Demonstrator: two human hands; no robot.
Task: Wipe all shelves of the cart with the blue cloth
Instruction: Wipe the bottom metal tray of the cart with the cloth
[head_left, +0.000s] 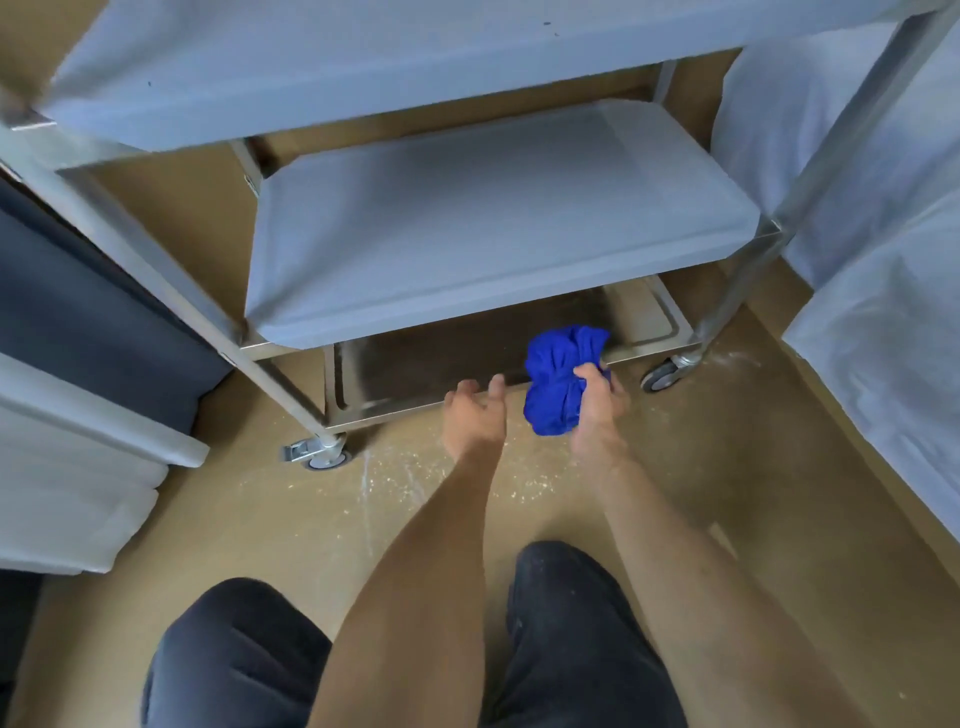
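Cart (291, 374) of bare steel stands on the tan floor (727, 467), three shelves stacked. Top shelf (363, 67) and middle shelf (493, 228) both wear a pale film. Bottom shelf (447, 358) is uncovered metal, dark in the middle, its front edge facing the person.

Right hand (597, 402) grips the blue cloth (558, 379), fingers curled tight around the bunched fabric. The cloth sits at the front edge of the bottom shelf, toward its right end, upper part of the bundle lying over the shelf surface, lower part hanging in front of the rim.

Left hand (475, 415) is just beside the cloth on its left, fingers apart and relaxed, holding nothing; fingertips reach the front rim of the bottom shelf, contact cannot be told.

Front-left caster (322, 452) and front-right caster (662, 375) rest on the floor. White specks and streaks are scattered on the floor before the cart. The person's knees (234, 649) in dark trousers are bent low at the near edge of the view.
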